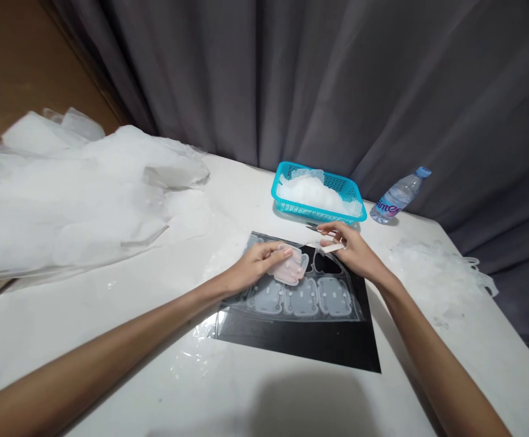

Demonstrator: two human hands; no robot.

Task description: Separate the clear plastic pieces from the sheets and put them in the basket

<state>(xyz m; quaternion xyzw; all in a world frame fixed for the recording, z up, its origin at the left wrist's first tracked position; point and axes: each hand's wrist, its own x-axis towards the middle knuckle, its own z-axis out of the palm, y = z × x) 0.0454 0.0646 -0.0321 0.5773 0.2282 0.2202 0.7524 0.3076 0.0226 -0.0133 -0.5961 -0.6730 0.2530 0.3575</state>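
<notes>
My left hand (264, 260) holds a small translucent piece (292, 267) with rounded corners, thumb on top and fingers beneath. Just to its right, my right hand (344, 244) is closed round a slim tool, its pale part (332, 248) and dark tip showing near the fingers. Under both hands lies a black sheet (300, 346) on the table. A clear sheet with several rounded shapes (300, 296) rests on the black one, with dark openings at its upper right.
Behind the hands stands a blue basket (319, 212) of white pieces, with a water bottle (398, 197) to its right. White sheets (73, 200) are heaped at the left. Clear scraps (437, 279) lie at the right of the white table (155, 352).
</notes>
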